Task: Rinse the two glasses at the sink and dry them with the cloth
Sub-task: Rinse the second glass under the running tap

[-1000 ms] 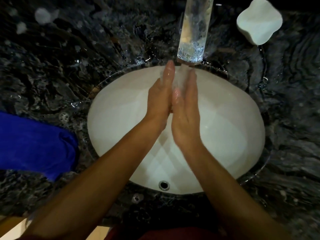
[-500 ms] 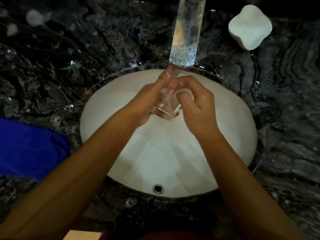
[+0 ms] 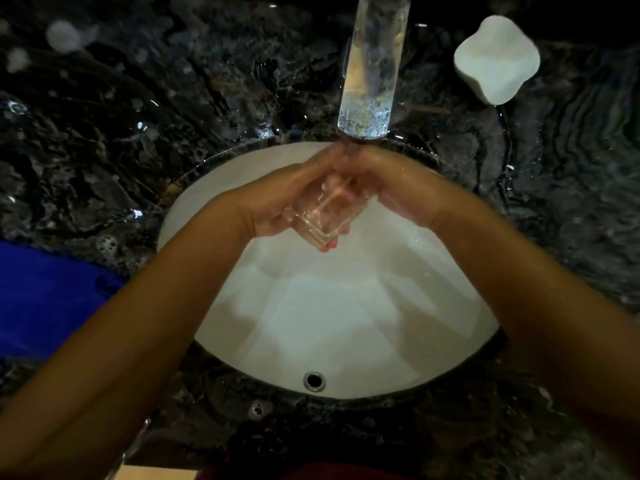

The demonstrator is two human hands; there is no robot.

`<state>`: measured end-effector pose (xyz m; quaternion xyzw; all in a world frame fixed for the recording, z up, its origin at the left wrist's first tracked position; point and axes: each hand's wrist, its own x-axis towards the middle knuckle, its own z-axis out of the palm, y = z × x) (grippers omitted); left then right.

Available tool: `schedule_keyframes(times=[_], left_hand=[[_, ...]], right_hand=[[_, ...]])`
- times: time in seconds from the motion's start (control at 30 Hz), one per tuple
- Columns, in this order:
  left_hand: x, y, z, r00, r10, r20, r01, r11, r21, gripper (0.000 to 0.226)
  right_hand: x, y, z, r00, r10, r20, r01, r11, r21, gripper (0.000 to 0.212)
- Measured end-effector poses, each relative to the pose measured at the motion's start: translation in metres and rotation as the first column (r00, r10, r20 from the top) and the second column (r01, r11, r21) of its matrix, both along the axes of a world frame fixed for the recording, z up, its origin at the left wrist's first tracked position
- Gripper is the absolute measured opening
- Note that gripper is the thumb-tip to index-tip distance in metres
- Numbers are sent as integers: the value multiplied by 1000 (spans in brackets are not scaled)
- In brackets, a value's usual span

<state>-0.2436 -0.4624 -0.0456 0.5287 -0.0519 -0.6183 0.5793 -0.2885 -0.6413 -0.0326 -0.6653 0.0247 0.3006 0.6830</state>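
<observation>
A clear square glass is tilted over the white oval sink, its base toward me and its mouth up under the faucet. My left hand wraps its left side and my right hand its right side, fingers meeting at the top beneath the spout. Water runs over them. The blue cloth lies on the counter left of the sink. A second glass is not in view.
The counter is dark veined stone, wet with droplets and foam near the sink rim. A white rounded soap dish or dispenser sits at the back right. The sink's overflow hole is at the near wall.
My palms were pressed together around the glass under the spout; now both hands cup it with its base tipped toward me. The view has also shifted slightly.
</observation>
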Motion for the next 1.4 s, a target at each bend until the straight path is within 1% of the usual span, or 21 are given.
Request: schedule_keyframes(times=[0.03, 0.07, 0.13, 0.2, 0.27, 0.33, 0.43, 0.53, 0.67, 0.73, 0.77, 0.83, 0.9, 0.97, 1.03, 1.1, 1.17, 1.23, 1.3, 1.37, 1.4], left_hand=[[1, -2, 0, 999, 42, -11, -42, 999, 1, 77], [4, -4, 1, 997, 74, -24, -74, 997, 7, 69], [8, -3, 4, 999, 41, -16, -41, 998, 53, 58], [10, -2, 10, 994, -74, 79, 63, 989, 130, 52], [11, 0, 13, 970, -154, 187, 120, 977, 178, 43], [10, -1, 15, 958, -152, 243, 110, 978, 177, 36], [13, -5, 16, 964, -54, 259, 2, 980, 198, 49], [14, -15, 22, 951, -118, 285, 61, 978, 202, 43], [12, -16, 17, 885, -181, 428, 98, 973, 210, 23], [11, -5, 12, 876, -95, 473, 10, 984, 179, 27], [9, -7, 10, 889, -40, 456, -26, 990, 137, 33], [4, -6, 6, 927, 51, 370, -87, 993, 83, 38], [-1, -10, 3, 961, 104, 257, -119, 992, 43, 43], [-4, -9, 3, 977, 84, 197, -95, 994, 49, 45], [-4, -8, 3, 982, 20, 185, -34, 997, 73, 31], [-2, -10, 3, 946, -68, 315, 34, 993, 115, 25], [2, -11, 3, 883, -78, 462, 5, 988, 156, 39], [6, -14, 5, 873, -14, 488, -71, 985, 155, 49], [8, -14, 4, 891, 82, 447, -163, 975, 148, 55], [7, -17, 8, 913, 166, 372, -229, 965, 130, 37], [2, -20, 10, 934, 198, 299, -243, 962, 122, 30]], right_hand=[[0, 1, 0, 994, -105, 16, 105, 994, -3, 34], [-1, 2, 1, 992, -119, 51, 121, 992, -35, 33], [-9, 2, 4, 997, 7, 82, -1, 998, -70, 24], [-21, -2, 3, 986, 163, 45, -159, 984, -83, 21], [-25, -6, 0, 976, 218, 20, -215, 971, -106, 24], [-21, -10, -4, 989, 145, -21, -147, 986, -75, 27], [-14, -13, -4, 999, -20, -33, 21, 1000, 19, 34], [-14, -13, 1, 994, 103, 26, -102, 994, -24, 38], [-9, -7, -2, 995, 103, -16, -104, 984, -146, 42], [-9, 2, -4, 999, 35, 29, -33, 996, -85, 36], [-12, -1, -6, 997, -65, 34, 66, 997, -44, 34], [-16, 2, -5, 966, -258, 22, 257, 966, 35, 23], [-22, 7, -5, 937, -344, 53, 342, 939, 45, 13], [-26, 12, -4, 958, -273, 91, 274, 962, 1, 12], [-26, 8, -5, 992, -125, 30, 127, 988, -83, 23], [-24, 0, -7, 998, -11, -54, 3, 989, -148, 36], [-20, -3, -7, 996, 34, -83, -43, 992, -118, 32], [-16, -5, -5, 996, -75, -44, 71, 993, -94, 29], [-12, -9, -5, 947, -320, -25, 319, 948, -14, 28], [-14, -6, -3, 846, -530, -48, 533, 844, 65, 6], [-19, 0, -2, 796, -605, -17, 605, 796, 29, 5]])
